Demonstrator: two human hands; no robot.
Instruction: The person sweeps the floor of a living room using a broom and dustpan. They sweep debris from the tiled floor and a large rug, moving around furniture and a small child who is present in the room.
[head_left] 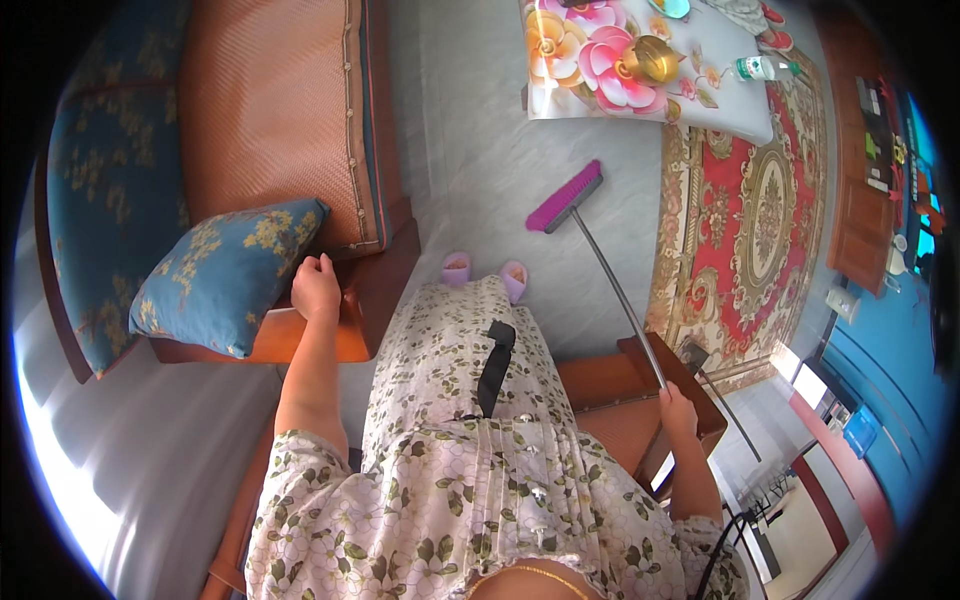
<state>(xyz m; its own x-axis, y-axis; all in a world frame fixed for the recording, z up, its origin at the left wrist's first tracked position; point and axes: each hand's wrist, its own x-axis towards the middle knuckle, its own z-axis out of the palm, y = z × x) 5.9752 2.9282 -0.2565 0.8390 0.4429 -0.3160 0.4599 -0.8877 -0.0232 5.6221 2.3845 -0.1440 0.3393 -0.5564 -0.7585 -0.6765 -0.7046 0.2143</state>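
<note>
My right hand (678, 410) is wrapped round the grey metal handle of a broom (622, 295). Its purple bristle head (565, 196) lies on the grey floor ahead of me, tilted up to the right. On the other side, my left hand (316, 290) is closed, with its fingers curled in. It is right beside the edge of a blue cushion (225, 275) with golden flowers, over the wooden armrest (345, 325) of a sofa. Whether anything is inside those fingers is hidden.
A sofa seat (265, 110) with a woven brown mat runs along the left. Ahead right stands a table with a flowered cover (610, 100), a golden bowl (652, 60) and a bottle (765, 68). A red patterned rug (745, 210) lies at right; a wooden seat (610, 400) is near me.
</note>
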